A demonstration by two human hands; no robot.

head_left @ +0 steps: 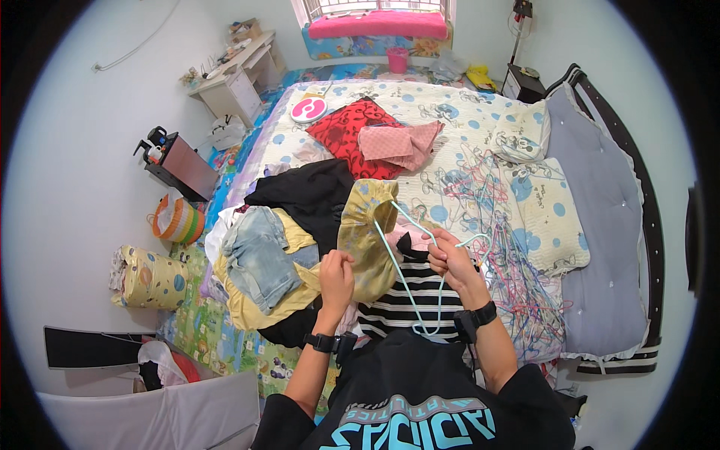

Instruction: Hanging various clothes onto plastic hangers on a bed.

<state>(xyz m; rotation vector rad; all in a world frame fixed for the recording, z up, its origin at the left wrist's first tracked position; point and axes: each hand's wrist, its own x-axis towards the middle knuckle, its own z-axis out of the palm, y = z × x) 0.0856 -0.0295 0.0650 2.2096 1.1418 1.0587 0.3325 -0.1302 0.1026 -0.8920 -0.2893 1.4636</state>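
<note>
My right hand [448, 256] is closed around a pale mint clothes hanger [395, 271], its hook sticking out to the right. The hanger's far end reaches the gathered waist opening of a yellow patterned garment [364, 247], which looks like shorts or a skirt. My left hand [337, 271] is closed at the left edge of this garment; the fingertips are partly hidden. Beneath the hanger lies a black-and-white striped garment [409, 304]. Left of my left hand, light blue denim shorts [262, 259] rest on a yellow cloth [244, 309], beside a black garment [304, 195].
Many tangled hangers [517, 285] cover the bed's right side, near pillows [551, 214] and a grey padded headboard [600, 217]. A red cushion [341, 131] with a pink cloth [386, 142] lies farther back. A striped basket [178, 219] and a planet-print bag [154, 277] stand at left.
</note>
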